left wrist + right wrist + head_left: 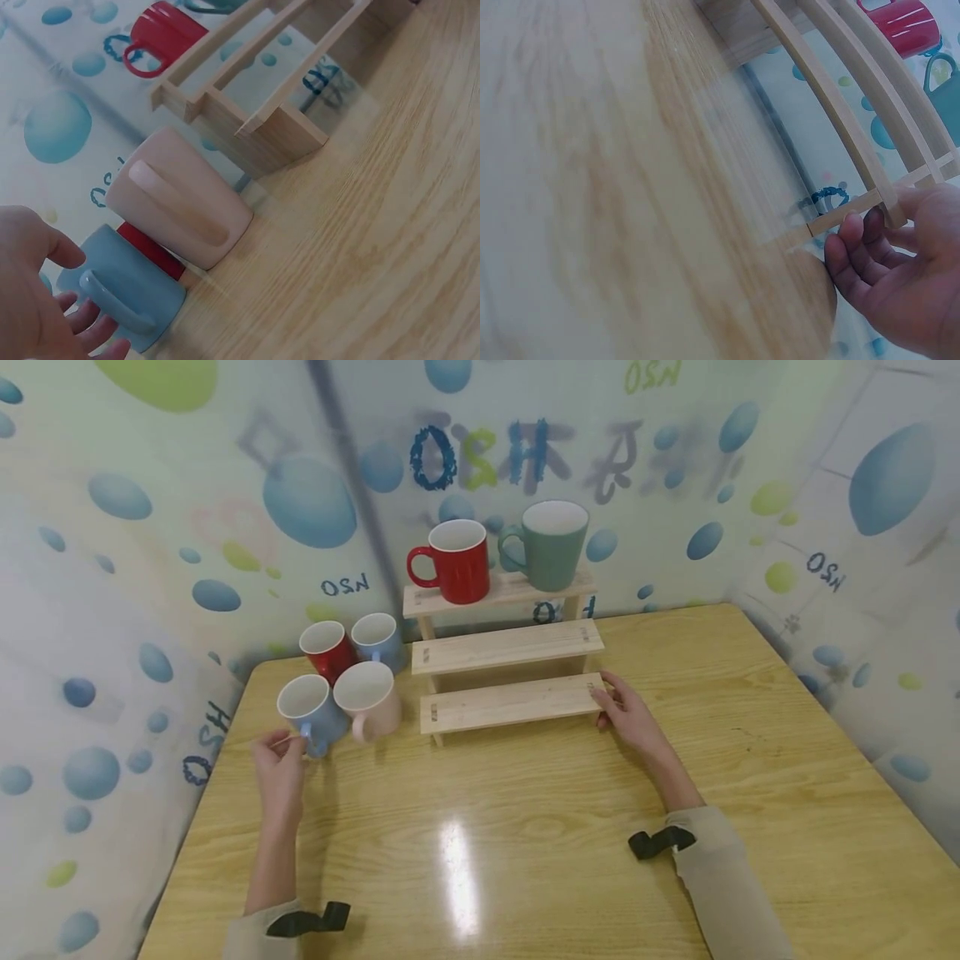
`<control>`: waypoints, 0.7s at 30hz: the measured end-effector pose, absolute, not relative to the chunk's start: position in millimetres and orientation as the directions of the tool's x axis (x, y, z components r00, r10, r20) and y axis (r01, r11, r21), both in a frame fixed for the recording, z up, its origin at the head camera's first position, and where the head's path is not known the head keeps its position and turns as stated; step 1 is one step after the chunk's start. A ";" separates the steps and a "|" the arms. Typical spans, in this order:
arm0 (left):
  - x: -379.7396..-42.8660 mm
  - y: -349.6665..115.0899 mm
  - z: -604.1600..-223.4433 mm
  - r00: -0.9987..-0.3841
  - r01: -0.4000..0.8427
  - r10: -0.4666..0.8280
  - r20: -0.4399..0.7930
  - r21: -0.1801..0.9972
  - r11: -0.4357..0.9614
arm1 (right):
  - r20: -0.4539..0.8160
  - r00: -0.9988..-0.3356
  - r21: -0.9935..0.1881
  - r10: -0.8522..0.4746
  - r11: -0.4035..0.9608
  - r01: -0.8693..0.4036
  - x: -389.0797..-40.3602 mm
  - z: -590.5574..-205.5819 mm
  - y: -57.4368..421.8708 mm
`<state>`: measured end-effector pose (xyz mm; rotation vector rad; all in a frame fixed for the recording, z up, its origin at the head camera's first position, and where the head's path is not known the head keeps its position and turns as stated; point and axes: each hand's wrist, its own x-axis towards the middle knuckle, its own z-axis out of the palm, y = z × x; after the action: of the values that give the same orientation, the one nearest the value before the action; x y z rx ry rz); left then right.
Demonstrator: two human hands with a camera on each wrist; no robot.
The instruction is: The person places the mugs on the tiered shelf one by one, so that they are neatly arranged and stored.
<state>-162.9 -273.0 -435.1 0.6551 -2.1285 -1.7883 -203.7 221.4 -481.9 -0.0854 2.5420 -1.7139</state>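
My left hand (281, 763) is at the handle of the front light blue mug (313, 710). In the left wrist view, its thumb (66, 249) and loosely bent fingers are parted around the handle side without closing on it. My right hand (628, 713) grips the right end of the lowest step of a three-tier wooden stand (513, 702), thumb on top. The right wrist view has its fingers (855, 259) curled at the step's end. A pink mug (369, 700) stands beside the front blue one, handle toward me.
A small red mug (327, 649) and another light blue mug (378, 642) stand behind. On the stand's top step are a red mug (460, 562) and a green mug (553, 545). A patterned backdrop (300, 568) rises along the edges of the wooden table (540, 852).
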 end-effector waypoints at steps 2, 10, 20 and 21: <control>-164.2 -273.5 -437.7 -0.872 -0.184 -0.479 -0.105 0.976 0.121 | -0.032 -0.996 -0.927 -0.086 0.376 -0.003 -203.8 -481.7 221.3; -173.2 -273.3 -448.1 -0.891 -0.241 -0.421 -0.171 0.963 0.119 | -0.033 -0.996 -0.923 -0.080 0.385 0.000 -202.7 -479.0 220.4; -180.4 -266.3 -451.5 -0.882 -0.219 -0.436 -0.176 0.974 0.050 | -0.032 -0.996 -0.924 -0.081 0.383 -0.001 -204.2 -483.1 221.1; -181.5 -265.0 -451.8 -0.875 -0.219 -0.451 -0.175 0.974 0.049 | -0.032 -0.996 -0.924 -0.082 0.383 -0.002 -204.2 -483.4 221.0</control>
<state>-181.5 -265.0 -451.8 0.6935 -2.1378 -1.9312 -204.2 221.0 -483.4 -0.0774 2.5513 -1.7048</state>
